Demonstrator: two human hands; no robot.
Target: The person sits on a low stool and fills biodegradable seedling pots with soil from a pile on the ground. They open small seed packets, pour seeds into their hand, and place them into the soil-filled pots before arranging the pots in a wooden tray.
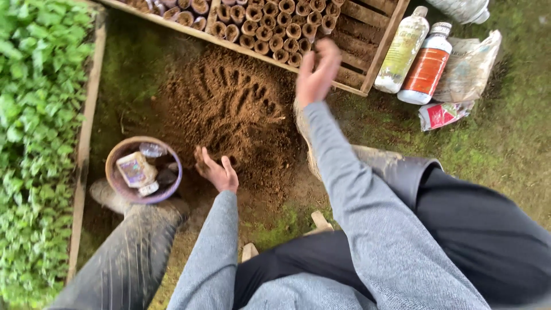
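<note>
Loose brown soil heap (pixel 235 115), finger-raked into grooves, sits on the mossy ground in front of the person; left hand (pixel 215 170) rests cupped and half-open at its near edge, right hand (pixel 317 72) is raised, fingers spread, holding nothing, by the wooden slatted tray (pixel 367 34) of small soil-filled paper tube pots (pixel 275 28). Looks like the pot-filling step; next scoop needs both hands cupped. Purple-rimmed bowl (pixel 115 178) left, two plastic bottles (pixel 413 54) right.

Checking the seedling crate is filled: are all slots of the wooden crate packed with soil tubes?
No: the wooden slatted crate has small brown soil tubes only on its left; its right side shows bare slats.
</note>
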